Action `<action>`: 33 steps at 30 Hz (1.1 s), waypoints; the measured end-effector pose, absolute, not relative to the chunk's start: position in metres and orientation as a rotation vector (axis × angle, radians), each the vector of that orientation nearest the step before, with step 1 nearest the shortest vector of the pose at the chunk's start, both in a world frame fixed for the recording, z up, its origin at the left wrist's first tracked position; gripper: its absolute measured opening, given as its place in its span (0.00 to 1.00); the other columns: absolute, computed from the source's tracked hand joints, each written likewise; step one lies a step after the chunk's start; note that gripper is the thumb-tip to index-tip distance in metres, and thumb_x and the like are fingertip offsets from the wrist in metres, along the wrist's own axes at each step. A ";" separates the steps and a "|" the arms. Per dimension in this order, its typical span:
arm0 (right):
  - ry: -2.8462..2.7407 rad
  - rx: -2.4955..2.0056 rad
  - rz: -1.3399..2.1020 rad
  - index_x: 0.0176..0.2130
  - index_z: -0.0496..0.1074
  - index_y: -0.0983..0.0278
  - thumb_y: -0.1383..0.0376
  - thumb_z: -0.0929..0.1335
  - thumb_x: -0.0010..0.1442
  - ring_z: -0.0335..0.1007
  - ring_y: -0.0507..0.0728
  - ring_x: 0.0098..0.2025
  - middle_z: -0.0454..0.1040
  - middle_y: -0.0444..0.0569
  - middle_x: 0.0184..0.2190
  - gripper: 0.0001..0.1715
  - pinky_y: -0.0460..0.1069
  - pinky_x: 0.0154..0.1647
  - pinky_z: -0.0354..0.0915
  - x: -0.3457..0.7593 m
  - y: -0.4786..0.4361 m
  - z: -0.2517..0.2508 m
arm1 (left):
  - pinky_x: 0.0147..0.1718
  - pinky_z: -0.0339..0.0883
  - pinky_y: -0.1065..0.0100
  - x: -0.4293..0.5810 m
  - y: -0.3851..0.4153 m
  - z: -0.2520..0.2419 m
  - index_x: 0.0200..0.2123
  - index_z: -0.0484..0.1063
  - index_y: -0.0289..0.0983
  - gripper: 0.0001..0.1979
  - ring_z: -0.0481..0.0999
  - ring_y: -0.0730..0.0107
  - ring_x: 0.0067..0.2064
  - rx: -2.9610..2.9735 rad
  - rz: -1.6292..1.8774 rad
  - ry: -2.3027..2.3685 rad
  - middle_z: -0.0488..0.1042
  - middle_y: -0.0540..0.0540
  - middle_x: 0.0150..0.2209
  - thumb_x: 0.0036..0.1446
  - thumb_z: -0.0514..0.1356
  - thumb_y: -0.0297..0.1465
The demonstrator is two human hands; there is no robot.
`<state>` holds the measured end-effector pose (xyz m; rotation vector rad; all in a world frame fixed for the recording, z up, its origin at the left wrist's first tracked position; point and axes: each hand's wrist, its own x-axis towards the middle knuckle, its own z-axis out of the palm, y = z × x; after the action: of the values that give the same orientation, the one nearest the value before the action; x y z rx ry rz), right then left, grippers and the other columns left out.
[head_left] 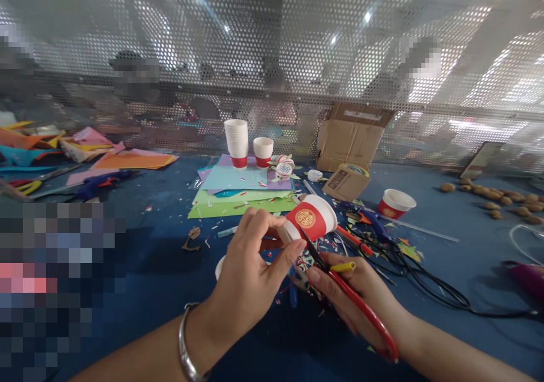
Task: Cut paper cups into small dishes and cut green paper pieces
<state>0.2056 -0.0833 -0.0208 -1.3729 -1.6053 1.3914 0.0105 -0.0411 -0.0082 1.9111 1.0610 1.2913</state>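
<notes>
Between the thumb and fingers of my left hand [255, 254] is a red and white paper cup [312, 216], tilted on its side with its mouth toward the right. My right hand [357, 291] is closed on red-handled scissors [361, 305]. The dark blades touch or lie very close to the cup's red band, below its gold emblem; whether they cut into it I cannot tell. A yellow stick-like piece [343, 267] shows by my right fingers. Small red, white and green paper scraps lie on the table beneath the hands.
A stack of paper cups [236, 141] and another cup [263, 151] stand behind coloured paper sheets [238, 203]. Rightward are a cardboard box [351, 144], a cut cup [395, 203], a blue glue gun [376, 223], black cable [442, 294] and walnut-like brown pieces [505, 198].
</notes>
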 end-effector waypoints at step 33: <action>-1.675 -1.264 1.149 0.32 0.73 0.64 0.47 0.69 0.62 0.63 0.53 0.24 0.71 0.45 0.24 0.23 0.47 0.24 0.60 0.206 -0.077 -0.022 | 0.42 0.74 0.66 0.017 -0.033 0.000 0.38 0.69 0.36 0.16 0.76 0.68 0.42 1.048 1.066 0.843 0.76 0.46 0.41 0.57 0.67 0.41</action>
<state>0.2056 -0.0766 -0.0220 -1.2643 -1.6748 1.1490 0.0174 -0.0326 0.0005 1.0484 0.8426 1.0662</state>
